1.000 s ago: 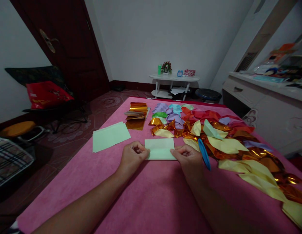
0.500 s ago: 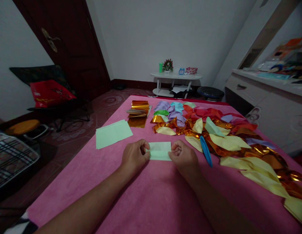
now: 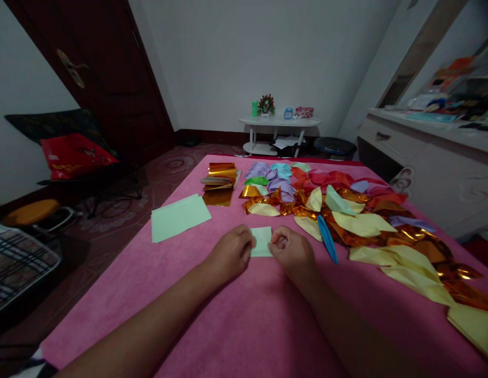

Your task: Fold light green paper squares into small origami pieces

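A small pale green sheet of paper (image 3: pixel 261 242) lies on the pink cloth between my hands. My left hand (image 3: pixel 232 253) is closed at its left end, the fingers bent over and hiding part of it. At the right edge, my right hand (image 3: pixel 292 249) pinches the paper between thumb and fingers. A stack of larger pale green sheets (image 3: pixel 181 217) lies to the left. Behind it sits a pile of gold foil sheets (image 3: pixel 219 184). Just right of my right hand is a folded blue paper piece (image 3: pixel 327 239).
Many folded paper pieces in yellow (image 3: pixel 364 224), gold, red and purple cover the right side of the pink-covered table (image 3: pixel 157 299). Past the far edge stands a white side table (image 3: pixel 281 121). A chair with a red bag (image 3: pixel 76 156) is at left, a white cabinet (image 3: pixel 421 152) at right.
My left hand has slid right over the green paper, so less of it shows between my hands. My right hand keeps its pinch. The view has shifted slightly.
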Tool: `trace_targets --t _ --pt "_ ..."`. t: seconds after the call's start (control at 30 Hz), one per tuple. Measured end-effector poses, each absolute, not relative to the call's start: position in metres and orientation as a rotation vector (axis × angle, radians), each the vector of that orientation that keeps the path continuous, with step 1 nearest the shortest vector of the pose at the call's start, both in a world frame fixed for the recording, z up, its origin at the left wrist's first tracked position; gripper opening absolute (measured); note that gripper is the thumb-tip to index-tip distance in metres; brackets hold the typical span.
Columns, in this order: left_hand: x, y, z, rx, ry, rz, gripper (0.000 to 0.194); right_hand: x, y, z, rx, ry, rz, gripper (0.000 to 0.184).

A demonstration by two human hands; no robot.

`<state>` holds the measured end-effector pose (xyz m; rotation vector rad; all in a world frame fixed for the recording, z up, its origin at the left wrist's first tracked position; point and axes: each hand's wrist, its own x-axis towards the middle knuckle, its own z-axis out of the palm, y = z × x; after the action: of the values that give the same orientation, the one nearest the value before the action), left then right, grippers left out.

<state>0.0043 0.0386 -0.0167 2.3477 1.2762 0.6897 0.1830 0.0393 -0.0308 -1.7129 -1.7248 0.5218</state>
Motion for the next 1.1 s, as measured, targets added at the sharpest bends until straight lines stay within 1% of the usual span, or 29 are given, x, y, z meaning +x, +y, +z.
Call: trace_targets --t 0.13,0.23,0.33,0.37,0.47,0.57,0.63,0.73,0.8,0.87,0.93,1.0,1.07,1.1 --pt "-0.002 0.046 -0.019 2.210 1.211 0.739 0.013 0.183 0.038 -0.030 -1.716 -1.722 0.509 0.002" --pt "-0.010 0.052 -0.022 2.095 1.162 0.723 0.016 0.183 0.039 -0.031 -1.700 -1.728 0.527 0.003" --pt "-0.007 0.056 -0.023 2.094 1.252 0.690 0.015 0.183 0.040 -0.033 -1.694 -1.725 0.517 0.003" --pt "-0.002 0.056 -0.022 2.126 1.314 0.666 0.016 0.182 0.040 -0.034 -1.694 -1.722 0.509 0.002" --pt "0.014 0.054 -0.019 2.255 1.508 0.560 0.030 0.182 0.040 -0.035 -1.687 -1.716 0.504 0.003" --pt "0.022 0.052 -0.016 2.303 1.599 0.508 0.033 0.182 0.039 -0.033 -1.671 -1.719 0.524 0.004" --pt "0.015 0.053 -0.016 2.294 1.499 0.538 0.028 0.182 0.038 -0.032 -1.663 -1.715 0.532 0.003" --pt "-0.008 0.057 -0.017 2.169 1.183 0.601 0.014 0.182 0.037 -0.032 -1.650 -1.719 0.540 0.003" --pt "-0.023 0.060 -0.018 2.081 1.031 0.589 0.019 0.183 0.037 -0.032 -1.646 -1.735 0.545 0.004" --pt "-0.030 0.062 -0.019 2.029 0.987 0.594 0.017 0.183 0.037 -0.031 -1.661 -1.745 0.541 0.004" --pt "-0.029 0.062 -0.020 2.027 1.020 0.623 0.017 0.183 0.037 -0.028 -1.683 -1.761 0.489 0.004" --pt "-0.024 0.061 -0.022 2.047 1.068 0.645 0.019 0.179 0.034 -0.023 -1.651 -1.801 0.343 0.008" --pt "-0.020 0.060 -0.023 2.063 1.089 0.654 0.019 0.168 0.026 -0.019 -1.524 -1.853 0.165 0.016" --pt "-0.019 0.059 -0.023 2.071 1.089 0.657 0.018 0.159 0.020 -0.018 -1.435 -1.871 0.120 0.025"
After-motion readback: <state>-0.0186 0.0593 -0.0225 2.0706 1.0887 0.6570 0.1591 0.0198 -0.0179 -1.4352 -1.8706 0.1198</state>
